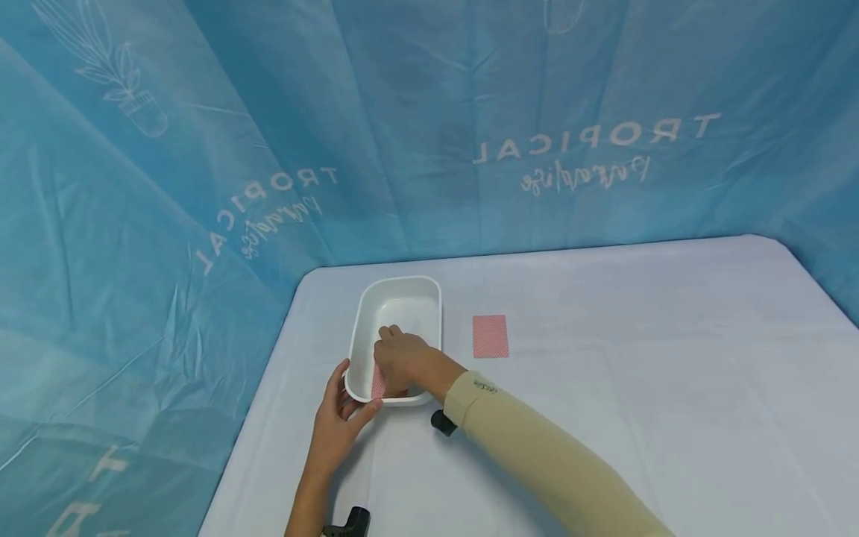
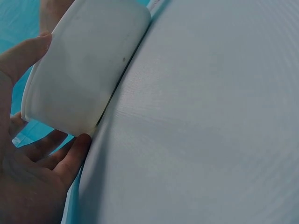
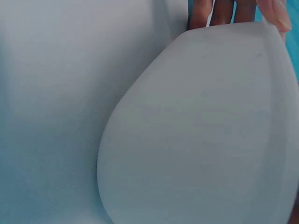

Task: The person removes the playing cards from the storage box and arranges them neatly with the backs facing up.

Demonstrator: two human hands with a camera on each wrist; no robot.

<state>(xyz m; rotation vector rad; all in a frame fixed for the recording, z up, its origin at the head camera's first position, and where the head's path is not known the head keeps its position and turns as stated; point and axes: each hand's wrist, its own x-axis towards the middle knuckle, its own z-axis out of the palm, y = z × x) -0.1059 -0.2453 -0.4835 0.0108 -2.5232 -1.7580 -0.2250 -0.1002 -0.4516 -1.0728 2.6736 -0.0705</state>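
Note:
A white plastic basin (image 1: 407, 285) with rounded corners stands on the table in the head view. My left hand (image 1: 333, 429) holds its near-left corner, thumb at the rim and fingers around the outside. In the left wrist view, the left hand (image 2: 37, 172) has its thumb on the rim and its fingertips low against the basin wall (image 2: 88, 60). My right hand (image 1: 405, 362) reaches inside the basin with curled fingers, at a red-and-white patterned card (image 1: 379, 382). Part of that card is covered by the hand, and its fingertips are hidden. The basin's wall (image 3: 196, 126) fills much of the right wrist view.
Another red-and-white patterned card (image 1: 491, 336) lies flat to the right of the basin. A white cloth covers the table (image 1: 637, 358). Blue printed curtains (image 1: 429, 149) hang behind and at the left. Dark wrist-worn devices (image 1: 443, 423) show near both wrists.

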